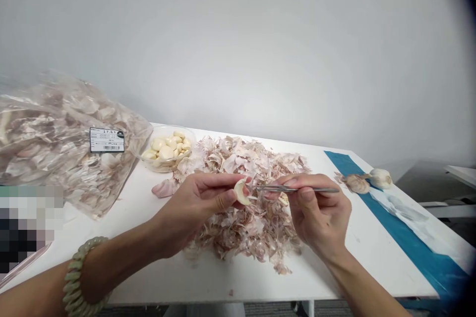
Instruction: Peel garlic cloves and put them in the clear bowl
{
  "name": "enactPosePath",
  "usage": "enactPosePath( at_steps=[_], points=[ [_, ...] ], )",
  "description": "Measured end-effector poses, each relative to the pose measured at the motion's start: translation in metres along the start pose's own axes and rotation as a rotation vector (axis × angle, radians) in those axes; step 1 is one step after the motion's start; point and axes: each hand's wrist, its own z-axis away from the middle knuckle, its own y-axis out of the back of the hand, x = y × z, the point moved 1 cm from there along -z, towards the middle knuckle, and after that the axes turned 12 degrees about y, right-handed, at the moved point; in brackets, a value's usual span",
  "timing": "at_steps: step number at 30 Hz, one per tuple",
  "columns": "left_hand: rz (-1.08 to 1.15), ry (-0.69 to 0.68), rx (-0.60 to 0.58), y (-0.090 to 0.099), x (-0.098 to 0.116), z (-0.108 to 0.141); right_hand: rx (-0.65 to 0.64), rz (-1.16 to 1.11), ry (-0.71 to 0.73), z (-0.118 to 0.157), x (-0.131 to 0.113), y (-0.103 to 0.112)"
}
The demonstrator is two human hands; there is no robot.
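My left hand (195, 210) pinches a garlic clove (241, 192); my right hand (320, 213) grips steel tweezers (297, 188) just beside it, above piled garlic skins (245, 233).

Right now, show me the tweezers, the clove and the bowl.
tweezers (297, 188): head view, on the steel shaft
clove (241, 193): head view, on its pale curved side
bowl (174, 127): head view, on the clear far rim

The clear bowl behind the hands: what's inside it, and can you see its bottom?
The clear bowl holds a pile of peeled white garlic cloves. The cloves cover its bottom, so that can't be seen, and loose garlic skins hide part of its near side.
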Motion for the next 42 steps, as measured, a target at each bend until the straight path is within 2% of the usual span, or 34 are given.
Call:
enactPosePath(
  at_steps=[7,19,23,31,37,39,42],
  points=[
    [-0.099,-0.057,-0.044,0.001,0.0,0.001,-0.116,0.329,0.209,0.002,-0.007,-0.001],
    [-0.442,-0.22,0.104,0.004,0.004,0.003,-0.206,0.319,0.245,0.0,-0.011,0.0],
    [-0.466,-0.215,0.125,0.003,0.006,0.004,-0.259,0.338,0.288,-0.003,-0.011,0.002],
    [-0.503,-0.211,0.132,0.0,0.009,0.004,-0.359,0.432,0.556,-0.007,-0.013,0.001],
    [-0.342,-0.095,0.101,-0.004,-0.002,0.001,-0.487,0.522,0.563,0.004,-0.014,0.003],
    [-0.282,-0.079,0.105,-0.005,-0.005,0.0,-0.436,0.471,0.545,0.006,-0.013,-0.001],
    [-0.218,-0.091,0.137,-0.007,-0.009,-0.001,-0.233,0.357,0.473,0.006,-0.011,-0.008]
  ],
)
